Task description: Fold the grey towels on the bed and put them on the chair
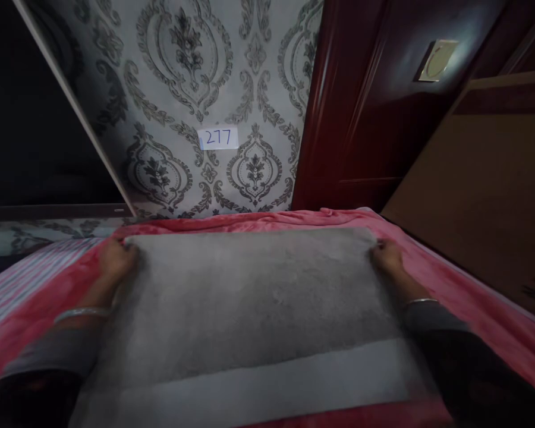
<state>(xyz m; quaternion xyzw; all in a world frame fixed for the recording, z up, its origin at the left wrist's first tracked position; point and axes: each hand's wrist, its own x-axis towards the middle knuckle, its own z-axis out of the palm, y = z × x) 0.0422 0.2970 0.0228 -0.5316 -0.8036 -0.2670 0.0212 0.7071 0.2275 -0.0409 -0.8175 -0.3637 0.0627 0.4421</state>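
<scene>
A wide grey cloth (267,291), with a smooth paler band (294,380) along its near side, spreads over a pink blanket (267,221). My left hand (117,258) pinches its far left corner, fingers closed. At the opposite far corner, my right hand (387,257) is closed on the cloth in the same way. Between the two hands the far edge runs nearly straight. Some blur softens the cloth and both arms, and its near left part fades into shadow.
Patterned wallpaper (182,77) rises behind the blanket, bearing a paper label (218,138) marked 277. A dark screen (40,119) stands at left, above a striped cloth (31,276). At right are a dark red panel (352,107), a switch (437,60) and a brown board (485,196).
</scene>
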